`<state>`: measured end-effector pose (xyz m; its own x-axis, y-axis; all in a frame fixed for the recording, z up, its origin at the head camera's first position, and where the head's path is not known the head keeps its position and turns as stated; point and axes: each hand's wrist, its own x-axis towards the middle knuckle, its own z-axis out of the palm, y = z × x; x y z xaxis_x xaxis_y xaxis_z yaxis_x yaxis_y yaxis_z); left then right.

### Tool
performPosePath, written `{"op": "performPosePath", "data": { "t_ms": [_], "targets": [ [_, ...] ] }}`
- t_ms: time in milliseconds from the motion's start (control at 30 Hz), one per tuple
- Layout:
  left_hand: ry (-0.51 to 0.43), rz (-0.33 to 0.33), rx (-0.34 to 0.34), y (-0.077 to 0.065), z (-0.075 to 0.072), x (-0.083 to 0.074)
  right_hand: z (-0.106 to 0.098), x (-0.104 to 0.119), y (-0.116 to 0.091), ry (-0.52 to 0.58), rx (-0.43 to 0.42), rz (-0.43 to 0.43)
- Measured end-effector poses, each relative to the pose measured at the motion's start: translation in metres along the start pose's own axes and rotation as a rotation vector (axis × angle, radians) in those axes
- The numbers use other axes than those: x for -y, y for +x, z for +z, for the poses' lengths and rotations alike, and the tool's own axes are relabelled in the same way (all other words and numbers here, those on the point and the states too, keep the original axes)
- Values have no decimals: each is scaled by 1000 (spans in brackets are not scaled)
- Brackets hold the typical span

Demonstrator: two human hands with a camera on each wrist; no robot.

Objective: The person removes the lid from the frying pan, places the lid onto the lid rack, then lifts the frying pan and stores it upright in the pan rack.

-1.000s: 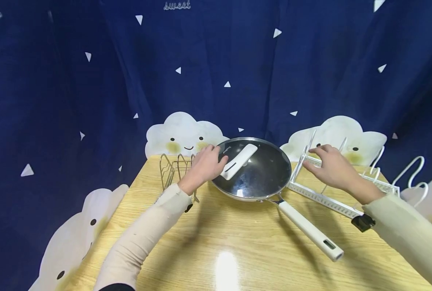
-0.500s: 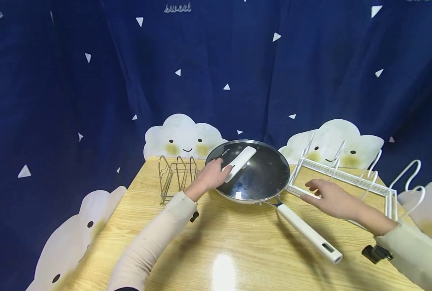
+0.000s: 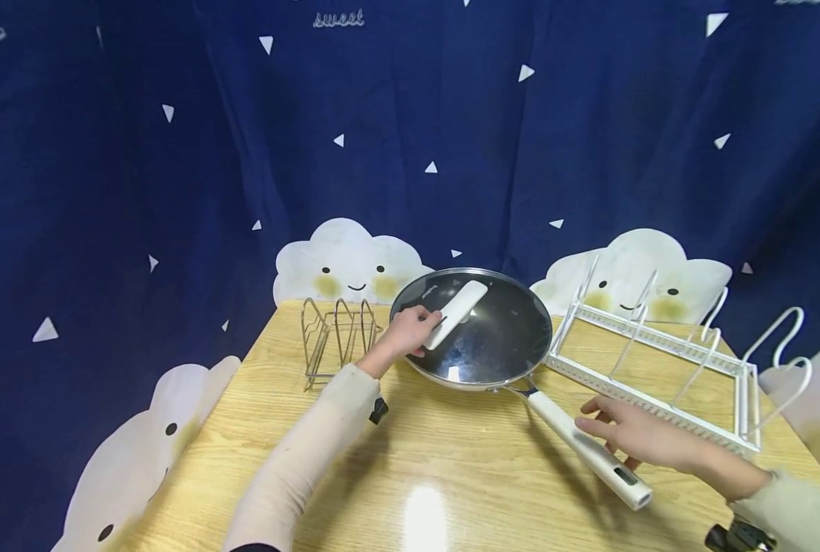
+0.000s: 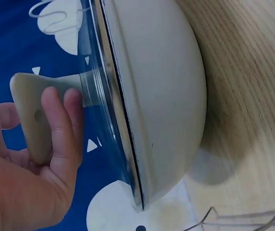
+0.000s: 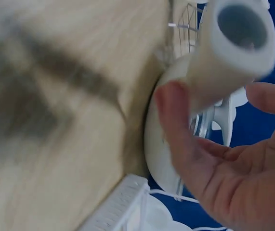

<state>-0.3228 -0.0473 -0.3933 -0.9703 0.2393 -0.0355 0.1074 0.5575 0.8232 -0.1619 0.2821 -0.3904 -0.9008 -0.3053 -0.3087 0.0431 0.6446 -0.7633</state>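
Pan [image 4: 171, 106] and lid [image 3: 513, 330] sit together toward the far side of the wooden table [image 3: 354, 498], around the middle, the dark glass lid resting on the cream-coloured body. On top of the lid is a white lid handle [image 3: 458, 313], lying slantwise from near left to far right. The left hand [image 3: 410, 332] reaches in from the near left and grasps the lid handle at its near left end; the left wrist view shows fingers on one side of it and the thumb on the other.

From the pan, a long cream pan handle [image 3: 582, 443] runs toward the near right. The right hand [image 3: 640, 437] is beside its outer part, loosely curved and not clasping it. In the right wrist view, one finger overlaps the handle near its hollow end, but whether it touches cannot be told.

To the left of the pan stands a metal wire rack [image 3: 337, 330] with upright loops. To the right, beyond the right hand, is a longer white rack [image 3: 658, 337] with curved uprights. Behind the table hangs a dark blue curtain [image 3: 410, 100] with white triangles and smiling clouds.
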Motion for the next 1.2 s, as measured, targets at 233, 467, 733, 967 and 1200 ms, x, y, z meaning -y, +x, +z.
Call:
{"op": "performPosePath", "data": {
  "t_ms": [233, 467, 733, 967, 1200],
  "targets": [
    [-222, -55, 87, 10, 2, 8, 13, -10, -3, 181, 149, -14],
    [-435, -125, 239, 16, 2, 11, 24, -19, -4, 351, 263, -33],
    [-402, -165, 228, 21, 6, 9, 30, -23, -3, 295, 200, -50],
    [-404, -180, 226, 21, 6, 6, 29, -24, -1, 308, 205, -78],
    [-434, -205, 249, 25, 7, 9, 29, -25, -2, 310, 218, -102]
  ]
}}
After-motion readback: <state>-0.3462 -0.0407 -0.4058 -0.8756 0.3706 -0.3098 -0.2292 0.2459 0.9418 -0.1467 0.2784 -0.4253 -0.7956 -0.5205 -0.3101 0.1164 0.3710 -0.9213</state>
